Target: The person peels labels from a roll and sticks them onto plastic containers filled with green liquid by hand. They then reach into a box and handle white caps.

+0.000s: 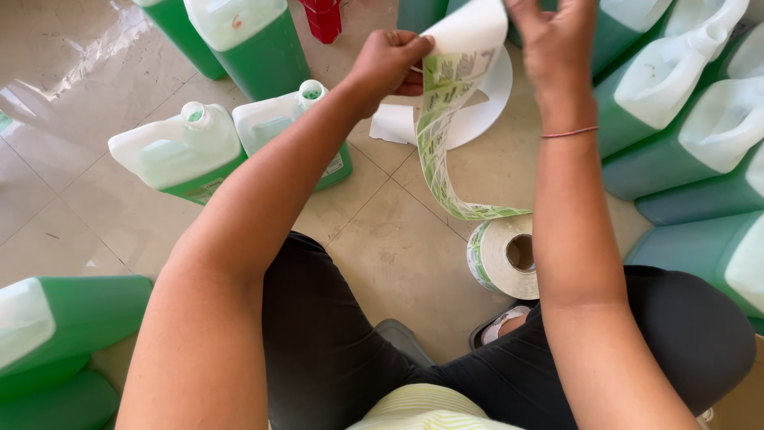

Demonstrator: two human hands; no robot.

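Two hands up front: I saw left hand (391, 62) pinching the label strip (436, 119) off the label roll (503, 256) on the floor, right hand (557, 40) gripping its top. Label not peeled yet; two open green jugs (179, 151) nearby, most unlabelled.

Two hands, the left hand (390, 60) and the right hand (553, 36), are showing, along with one roll of labels (503, 256) and one red cap (323, 17). Two open jugs (179, 151) of green liquid are lying on the floor near the left arm, and many more jugs are crowding the edges, too cut off for counting.
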